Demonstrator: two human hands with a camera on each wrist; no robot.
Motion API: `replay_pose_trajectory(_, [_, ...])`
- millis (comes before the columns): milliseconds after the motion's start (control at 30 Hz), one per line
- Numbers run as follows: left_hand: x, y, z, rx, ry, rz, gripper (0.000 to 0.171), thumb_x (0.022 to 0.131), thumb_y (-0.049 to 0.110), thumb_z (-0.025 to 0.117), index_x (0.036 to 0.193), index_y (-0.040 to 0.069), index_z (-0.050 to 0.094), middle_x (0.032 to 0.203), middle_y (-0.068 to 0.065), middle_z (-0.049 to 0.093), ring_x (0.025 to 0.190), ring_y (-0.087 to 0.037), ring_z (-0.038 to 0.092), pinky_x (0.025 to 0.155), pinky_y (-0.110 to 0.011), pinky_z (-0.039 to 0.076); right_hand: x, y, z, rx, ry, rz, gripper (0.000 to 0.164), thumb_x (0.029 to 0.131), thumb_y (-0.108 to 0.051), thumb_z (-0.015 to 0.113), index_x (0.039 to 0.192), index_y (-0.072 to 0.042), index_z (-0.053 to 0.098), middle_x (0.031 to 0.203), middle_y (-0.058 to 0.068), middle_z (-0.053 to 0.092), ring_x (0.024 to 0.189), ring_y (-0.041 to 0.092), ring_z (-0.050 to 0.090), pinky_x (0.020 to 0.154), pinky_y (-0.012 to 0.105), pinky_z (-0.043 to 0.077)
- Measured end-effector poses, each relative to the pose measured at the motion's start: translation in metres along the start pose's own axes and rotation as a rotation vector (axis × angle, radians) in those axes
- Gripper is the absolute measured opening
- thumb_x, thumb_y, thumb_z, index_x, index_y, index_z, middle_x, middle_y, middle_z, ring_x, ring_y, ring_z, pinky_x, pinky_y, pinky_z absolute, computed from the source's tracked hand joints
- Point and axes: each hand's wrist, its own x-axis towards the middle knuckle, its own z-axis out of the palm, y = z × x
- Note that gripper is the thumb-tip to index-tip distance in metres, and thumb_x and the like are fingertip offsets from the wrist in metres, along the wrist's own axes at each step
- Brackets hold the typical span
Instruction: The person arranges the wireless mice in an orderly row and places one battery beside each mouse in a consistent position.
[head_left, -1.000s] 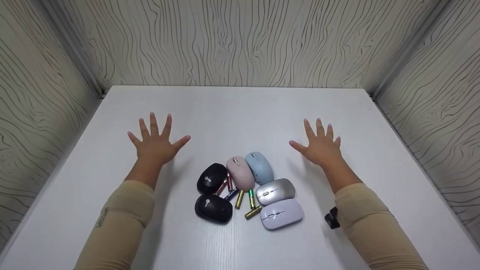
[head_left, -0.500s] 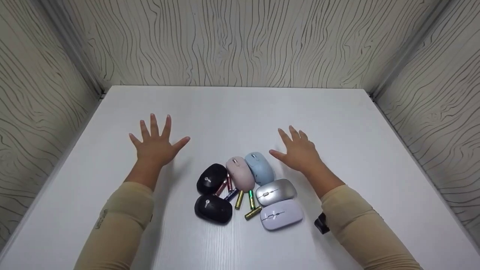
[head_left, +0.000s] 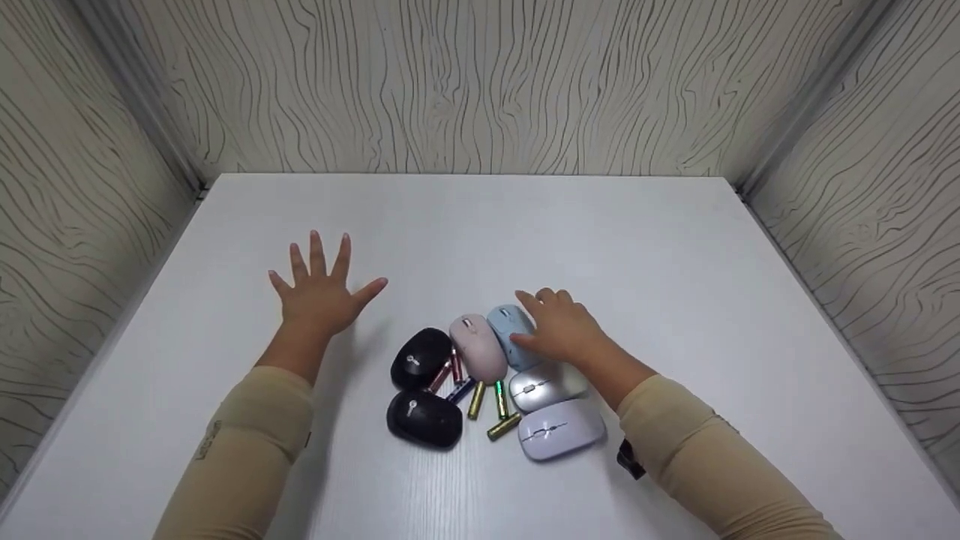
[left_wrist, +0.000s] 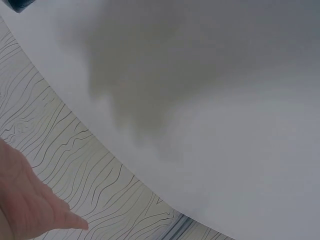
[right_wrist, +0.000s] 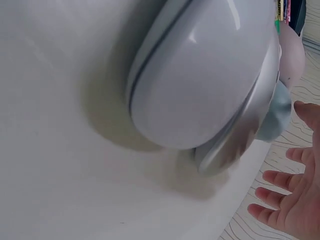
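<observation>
My right hand [head_left: 562, 326] reaches over the light blue mouse [head_left: 504, 324], its thumb and fingers spread around the mouse's right part without a visible grip. In the right wrist view the thumb of that hand [right_wrist: 295, 195] is close to the blue mouse [right_wrist: 277, 117]; contact cannot be told. Part of the silver mouse [head_left: 534, 388] lies beneath the hand. Off to the left, my left hand [head_left: 319, 304] is spread wide with straight fingers, holding nothing. Left of the blue mouse sits a pink mouse [head_left: 480, 349].
Nearest me on the right is a lavender mouse [head_left: 562, 431]. Two black mice [head_left: 422, 358] lie on the cluster's left. Between them are several batteries, among them a green one [head_left: 502, 400] and a blue one [head_left: 461, 391]. Patterned walls [head_left: 465, 82] border the white table [head_left: 465, 240].
My right hand has moved left and toward me, from the right of the mice to over the blue one, its fingers bending somewhat. My left hand has barely shifted. The mice and batteries stay put.
</observation>
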Motion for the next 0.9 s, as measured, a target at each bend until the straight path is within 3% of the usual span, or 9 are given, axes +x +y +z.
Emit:
replay_pose_trajectory(267, [-0.001,0.003,0.002,0.012,-0.011,0.001,0.095,0.076,0.082,0.017,0.147,0.023,-0.004,0.149,-0.021,-0.017,0.133,-0.046,-0.016,0.093,-0.073,-0.006,-0.001,-0.012,0.008,0.041,-0.058,0.004,0.071,0.083,-0.053,0.056,0.14,-0.015,0.036,0.122,0.014,0.051,0.106,0.029,0.05,0.086,0.045,0.044])
replay_pose_trajectory(433, [-0.001,0.004,0.004,0.007,-0.012,-0.003,0.095,0.076,0.082,0.017,0.147,0.023,-0.005,0.149,-0.02,-0.017,0.133,-0.045,-0.015,0.094,-0.072,-0.006,-0.002,-0.017,0.009,0.094,-0.059,-0.003,0.069,0.083,-0.045,0.058,0.139,-0.01,0.037,0.119,0.017,0.052,0.1,0.029,0.054,0.082,0.044,0.046])
replay_pose_trajectory(900, [-0.004,0.011,0.004,0.007,-0.019,-0.003,0.095,0.076,0.081,0.021,0.147,0.024,-0.005,0.15,-0.02,-0.015,0.134,-0.044,-0.014,0.096,-0.071,-0.004,0.001,-0.019,0.011,0.13,-0.041,0.033,0.066,0.079,-0.038,0.065,0.136,-0.013,0.04,0.11,0.015,0.052,0.092,0.028,0.056,0.077,0.043,0.048])
